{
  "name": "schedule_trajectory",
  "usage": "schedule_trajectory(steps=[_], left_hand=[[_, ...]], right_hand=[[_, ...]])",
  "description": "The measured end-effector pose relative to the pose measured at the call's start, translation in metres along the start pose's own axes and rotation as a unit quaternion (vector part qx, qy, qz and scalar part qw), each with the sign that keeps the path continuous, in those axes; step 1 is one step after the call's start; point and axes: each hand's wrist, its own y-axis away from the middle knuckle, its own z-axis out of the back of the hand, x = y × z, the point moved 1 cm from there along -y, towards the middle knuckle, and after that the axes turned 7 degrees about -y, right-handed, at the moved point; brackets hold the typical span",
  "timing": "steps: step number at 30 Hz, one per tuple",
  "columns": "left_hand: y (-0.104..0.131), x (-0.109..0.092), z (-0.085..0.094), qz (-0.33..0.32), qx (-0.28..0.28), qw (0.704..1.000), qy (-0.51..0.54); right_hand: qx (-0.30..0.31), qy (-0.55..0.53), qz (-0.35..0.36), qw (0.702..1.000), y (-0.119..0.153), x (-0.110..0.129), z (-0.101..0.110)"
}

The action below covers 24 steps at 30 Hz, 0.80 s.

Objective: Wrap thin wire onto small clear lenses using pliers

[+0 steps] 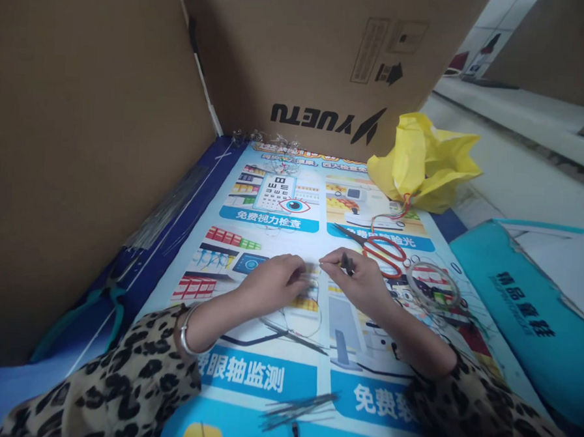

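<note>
My left hand (281, 280) is closed in a pinch above the middle of a printed poster sheet (320, 246). A thin wire (320, 318) curves by its fingertips and loops down over the print. Opposite, my right hand (360, 284) pinches with thumb and forefinger near the left fingertips; whatever is at those tips is too small to make out. Tucked among its fingers is a small dark object (347, 263). Below the hands lies a slim, dark, pointed tool (298, 338). Orange-handled scissors (383, 252) lie beside my right hand, blades pointing left.
A coil of clear line (432, 288) lies at right. Cut wires (299, 408) lie in front, more strips (168, 205) at left near teal-handled pliers (106, 300). Cardboard walls (300, 56) rise behind. A yellow bag (422, 163) and teal box (522, 309) stand right.
</note>
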Motion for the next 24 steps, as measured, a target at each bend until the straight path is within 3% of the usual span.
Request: schedule_trajectory(steps=[5, 14, 19, 24], left_hand=[[0.002, 0.002, -0.006, -0.046, 0.015, 0.982, -0.184], [0.009, 0.000, -0.004, -0.062, 0.027, 0.963, -0.261], [0.015, -0.005, 0.000, -0.073, 0.059, 0.943, -0.320], [0.013, -0.005, 0.004, -0.056, 0.071, 0.950, -0.298]], right_hand=[[-0.011, 0.068, 0.061, 0.996, 0.002, 0.000, 0.002], [0.026, 0.102, 0.170, 0.980, 0.003, -0.013, -0.005], [0.046, 0.113, 0.189, 0.974, 0.003, -0.014, -0.004], [0.089, 0.124, 0.223, 0.963, 0.003, -0.016, -0.004]])
